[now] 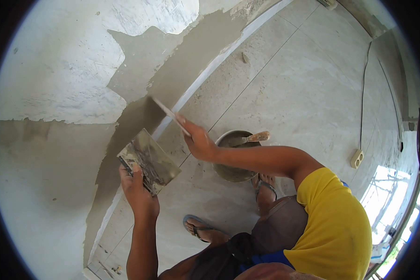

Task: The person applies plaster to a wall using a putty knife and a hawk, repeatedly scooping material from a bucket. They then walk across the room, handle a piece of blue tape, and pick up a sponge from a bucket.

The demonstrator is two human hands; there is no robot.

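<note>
My left hand [136,189] is closed round the handle side of a rectangular plastering trowel [157,158], its flat face smeared with grey plaster. My right hand [199,141] grips a long, thin, pale trowel [165,109], seen nearly edge-on. The far end of that tool meets the dark, wet-looking plaster [142,114] low on the wall. Beside my right forearm stands a round bucket [219,169] of grey plaster. A small trowel with a worn wooden handle [259,136] rests across the bucket's rim.
A pale strip [210,70] runs along the wall's foot. My sandalled feet [203,227] stand on the tiled floor [308,98], near the bucket. To the right lie a socket block [357,159] and its cable [362,102]. Small debris [245,58] lies by the wall.
</note>
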